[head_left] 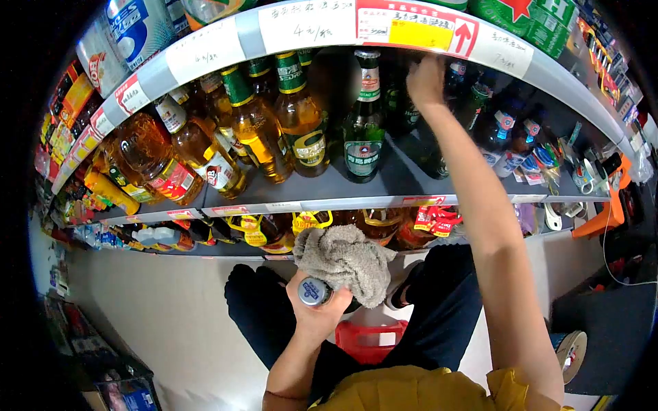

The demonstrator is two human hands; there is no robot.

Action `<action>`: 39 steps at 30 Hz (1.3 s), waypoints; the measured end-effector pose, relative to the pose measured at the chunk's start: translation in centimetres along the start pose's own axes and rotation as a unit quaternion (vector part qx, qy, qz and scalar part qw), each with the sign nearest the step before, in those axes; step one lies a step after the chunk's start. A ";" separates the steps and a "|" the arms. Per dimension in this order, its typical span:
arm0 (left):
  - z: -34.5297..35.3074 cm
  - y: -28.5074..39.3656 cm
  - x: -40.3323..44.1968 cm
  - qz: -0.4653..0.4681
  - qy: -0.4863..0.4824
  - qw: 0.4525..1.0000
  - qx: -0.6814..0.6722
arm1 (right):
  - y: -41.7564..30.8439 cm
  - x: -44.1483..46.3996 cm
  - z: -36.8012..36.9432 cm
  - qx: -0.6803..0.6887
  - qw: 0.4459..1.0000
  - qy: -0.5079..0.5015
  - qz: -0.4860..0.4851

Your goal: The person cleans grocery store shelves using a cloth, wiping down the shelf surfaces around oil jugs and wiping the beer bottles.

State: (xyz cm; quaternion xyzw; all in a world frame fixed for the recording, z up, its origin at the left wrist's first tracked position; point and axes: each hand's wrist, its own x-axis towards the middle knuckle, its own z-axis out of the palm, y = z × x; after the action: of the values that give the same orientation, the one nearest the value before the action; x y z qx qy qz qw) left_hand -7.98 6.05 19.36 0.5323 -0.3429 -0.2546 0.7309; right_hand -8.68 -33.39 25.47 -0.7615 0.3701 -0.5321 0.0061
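My left hand [319, 308] is closed around a bottle, of which mainly the silver-blue cap [314, 292] shows from above. A crumpled grey-brown cloth [348, 264] is also held there, bunched against the bottle. My right hand [426, 81] reaches deep into the bottle shelf, under the upper shelf's edge. Its fingers are hidden, so I cannot tell whether they grip anything. Close by are dark green bottles [475, 103] and, to the left, a green beer bottle [364, 130] standing upright near the shelf front.
Amber beer bottles [298, 116] with green necks crowd the shelf's left half. Price labels line the upper shelf edge [252, 33]. Below sit large oil jugs with yellow handles [312, 220]. A red plastic stool [370, 340] is between my legs. Scissors [584, 177] hang right.
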 end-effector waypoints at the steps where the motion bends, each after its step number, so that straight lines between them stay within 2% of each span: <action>1: -0.3 0.0 0.0 0.000 0.001 1.000 0.012 | 0.6 0.1 -0.5 0.015 0.999 -0.008 -0.037; 2: -0.4 0.1 0.0 0.003 0.000 1.000 0.010 | 0.2 0.0 -0.9 0.041 0.999 0.005 -0.009; 4: -0.3 0.7 0.2 0.009 -0.003 1.000 0.003 | -0.6 0.3 -2.1 -0.045 0.996 -0.073 0.023; 7: -0.7 0.2 0.3 0.011 0.010 1.000 0.020 | -1.1 0.6 -3.4 -0.199 0.966 -0.164 -0.021; 8: -0.3 0.3 0.2 0.025 0.036 0.998 -0.042 | -1.5 1.1 -3.9 -0.184 0.952 -0.242 0.036; 10: -0.4 0.4 0.5 -0.026 0.059 0.996 -0.062 | -1.9 0.7 -4.4 -0.211 0.949 -0.233 0.036; 11: -0.3 0.8 0.8 -0.020 0.062 0.995 -0.070 | -4.1 0.3 -6.3 -0.212 0.944 -0.248 0.046; 14: 0.0 1.9 1.3 0.001 0.068 0.994 -0.087 | -3.8 0.4 -6.6 -0.241 0.929 -0.277 0.035; 15: 0.1 2.2 1.5 0.007 0.066 0.993 -0.094 | -4.0 -0.1 -7.0 -0.256 0.934 -0.249 0.019; 21: -0.4 2.4 1.1 0.023 0.080 0.989 -0.126 | -3.1 -0.1 -7.3 -0.291 0.927 -0.235 -0.007; 24: -0.4 2.6 0.7 -0.021 0.096 0.988 -0.120 | -3.8 -0.9 -7.7 -0.255 0.946 -0.198 0.022; 25: -0.1 2.9 0.5 -0.018 0.112 0.986 -0.119 | -4.2 -0.6 -8.3 -0.282 0.925 -0.254 0.014; 28: 0.0 2.9 -0.1 -0.018 0.111 0.990 -0.086 | -4.7 -0.7 -9.3 -0.271 0.922 -0.276 0.001; 34: 0.0 2.7 -1.0 -0.035 0.086 0.991 -0.101 | -5.2 -1.5 -9.6 -0.363 0.893 -0.249 -0.093; 39: -0.1 1.9 -1.2 -0.029 0.073 0.991 -0.111 | -5.7 -1.6 -9.8 -0.339 0.901 -0.265 -0.056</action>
State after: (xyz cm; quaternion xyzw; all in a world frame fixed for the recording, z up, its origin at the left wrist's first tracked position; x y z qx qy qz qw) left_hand -8.64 7.55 20.91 0.4751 -0.2427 -0.2725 0.8007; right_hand -13.75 -24.57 30.73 -0.8498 0.4698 -0.1524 -0.1843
